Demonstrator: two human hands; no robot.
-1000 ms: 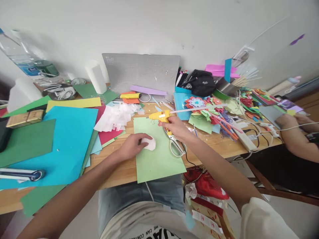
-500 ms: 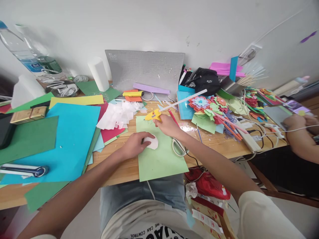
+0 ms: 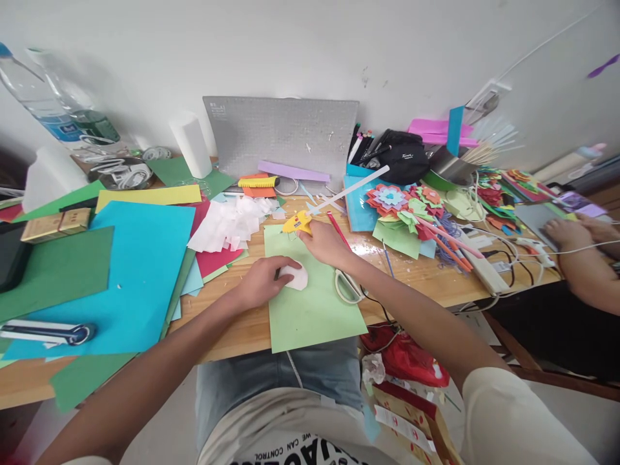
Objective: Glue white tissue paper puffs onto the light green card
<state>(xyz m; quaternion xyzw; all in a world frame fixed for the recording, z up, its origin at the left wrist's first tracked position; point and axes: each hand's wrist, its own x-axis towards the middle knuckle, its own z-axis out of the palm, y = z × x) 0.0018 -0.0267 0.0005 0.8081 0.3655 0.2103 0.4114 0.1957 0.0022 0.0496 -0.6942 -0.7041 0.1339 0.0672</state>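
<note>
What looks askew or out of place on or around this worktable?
At the near left, a dark green sheet lies askew across the front edge of the table, one corner overhanging. A purple strip looks odd: it appears stuck on the wall, alone.

My left fingers [image 3: 279,263] pinch the white paper [image 3: 297,278], a small rounded piece showing to their right. My right fingers [image 3: 307,239] grip the yellow glue gun [image 3: 297,223], its nozzle aimed left beyond them, a long whitish stick [image 3: 352,188] slanting up rightward from its back.
</note>
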